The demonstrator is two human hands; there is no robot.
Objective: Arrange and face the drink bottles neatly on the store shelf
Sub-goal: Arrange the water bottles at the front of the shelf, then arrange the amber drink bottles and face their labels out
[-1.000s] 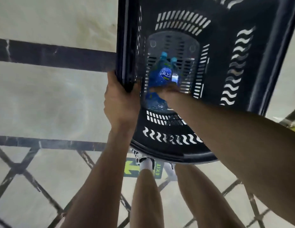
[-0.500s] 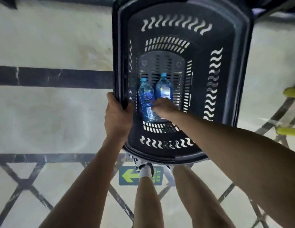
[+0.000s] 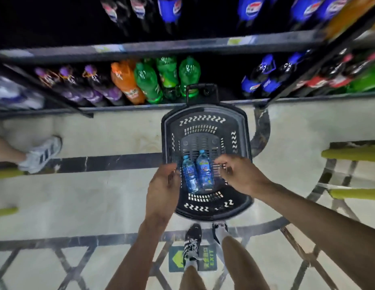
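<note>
A store aisle with a pale marble floor (image 3: 98, 195) crossed by dark stripes runs along a dark metal drinks shelf (image 3: 140, 107). The shelf's bottom tier is already stocked with large bottles standing in rows: dark purple-capped bottles (image 3: 94, 84), an orange soda bottle (image 3: 125, 80), green soda bottles (image 3: 149, 84) and blue-labelled cola bottles (image 3: 257, 80). Motion blur hides which way most labels face. Between the green and the blue group there is a dark gap.

A black perforated plastic shopping basket (image 3: 203, 114) sits on the floor just in front of that gap. The person's left hand (image 3: 161, 189) is at the basket's left rim; whether its fingers (image 3: 172, 172) grip the rim I cannot tell. The right hand (image 3: 243, 176) hovers over the right side, its fingers (image 3: 222, 162) loosely curled and holding nothing.

Two small clear blue water bottles (image 3: 189, 174) lie side by side on the basket bottom, between the hands, caps toward the shelf. Neither is lifted.

By my reading the work is at an early stage: both small bottles are yet to be picked up, shelved and faced.
</note>
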